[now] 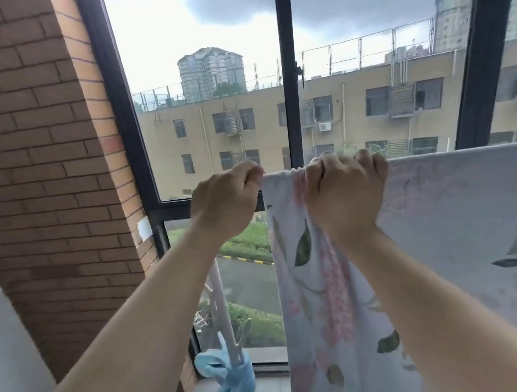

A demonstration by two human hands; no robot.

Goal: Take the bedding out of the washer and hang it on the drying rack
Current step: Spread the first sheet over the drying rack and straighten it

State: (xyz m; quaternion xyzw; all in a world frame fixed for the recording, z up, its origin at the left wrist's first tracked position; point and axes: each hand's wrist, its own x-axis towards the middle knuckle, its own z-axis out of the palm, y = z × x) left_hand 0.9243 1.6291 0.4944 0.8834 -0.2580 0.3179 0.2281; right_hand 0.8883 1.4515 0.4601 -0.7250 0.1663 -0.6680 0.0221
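Fingers [248, 170] of my left hand [226, 204] are curled, pinching the left top corner of the pale floral fabric bedding sheet [447, 222]. Just beside it, mid-frame, my right hand [345, 194] clenches the top fold. The sheet hangs draped across the lower right, over a rail hidden under the fold. If I tug unevenly, its weight could bunch it or drag it off.

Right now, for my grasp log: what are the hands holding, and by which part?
Both hold the pale floral-print bed sheet by its top edge: left hand at the corner, right hand beside it.
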